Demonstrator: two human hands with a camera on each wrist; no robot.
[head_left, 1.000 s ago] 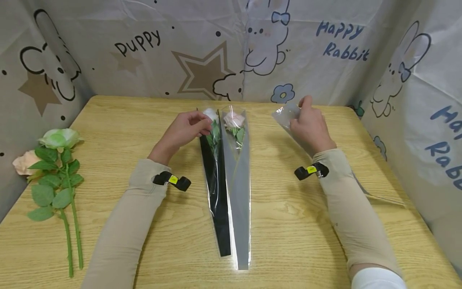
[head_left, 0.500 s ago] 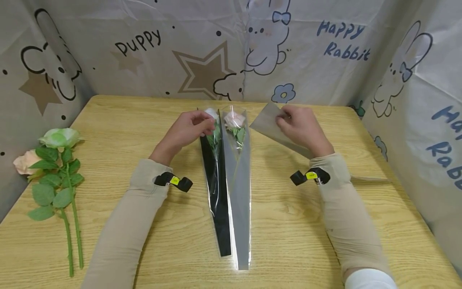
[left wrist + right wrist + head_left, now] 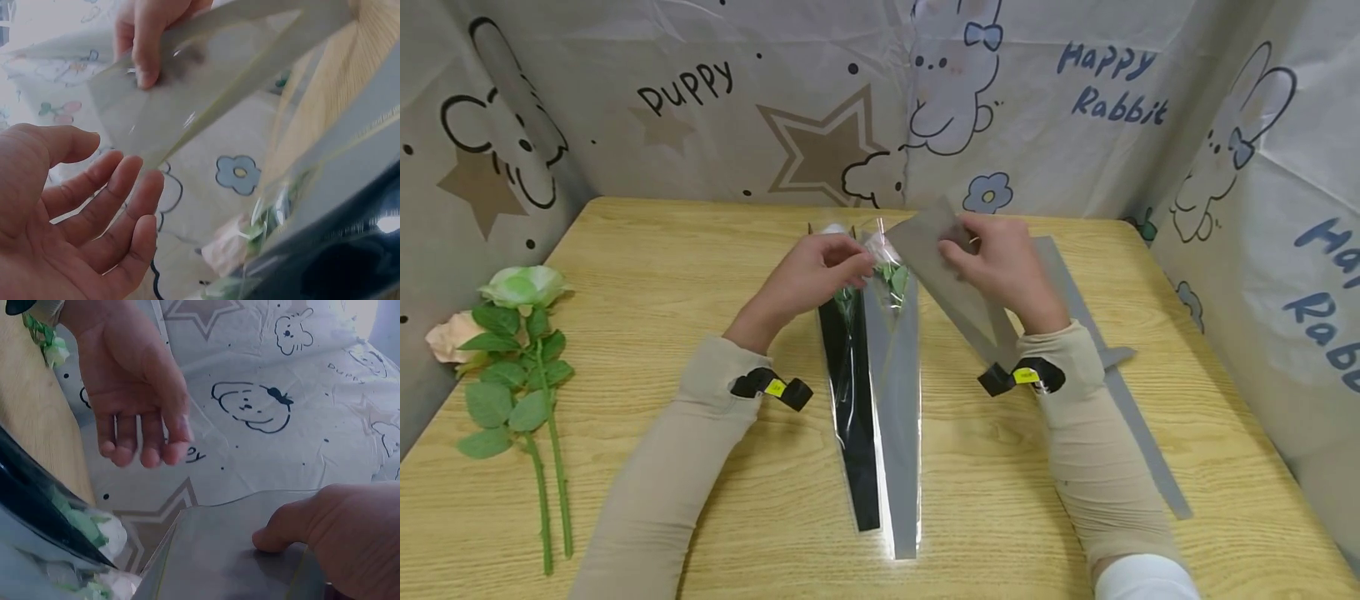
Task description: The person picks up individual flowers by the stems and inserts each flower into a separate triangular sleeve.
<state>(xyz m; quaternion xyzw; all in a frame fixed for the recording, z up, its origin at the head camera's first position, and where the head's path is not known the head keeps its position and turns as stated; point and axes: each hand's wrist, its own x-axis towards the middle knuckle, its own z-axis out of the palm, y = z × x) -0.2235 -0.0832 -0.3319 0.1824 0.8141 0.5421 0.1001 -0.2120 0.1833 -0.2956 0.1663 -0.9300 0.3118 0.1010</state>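
Observation:
My right hand [image 3: 1003, 271] pinches the wide top end of an empty grey flower sleeve [image 3: 931, 237], which slants down toward my wrist. In the left wrist view, the thumb presses on the clear face of this sleeve [image 3: 206, 75]. My left hand [image 3: 805, 279] hovers close by with fingers loosely bent and nothing in them. Under it lies a black flower sleeve [image 3: 853, 417] with a white rose [image 3: 832, 227], partly hidden by the hand. Beside that, a filled grey sleeve [image 3: 901, 433] holds a pale pink rose [image 3: 880, 247].
A green-white rose [image 3: 523, 286] and a peach rose [image 3: 454, 337] lie at the table's left with their stems toward the front. Another grey sleeve [image 3: 1150, 450] rests on the right, partly under the right arm. Printed cloth walls [image 3: 775, 67] stand around the table.
My right hand has carried the grey sleeve leftward, toward the left hand, turning it. The left hand has shifted slightly right. More of the sleeve on the right now shows.

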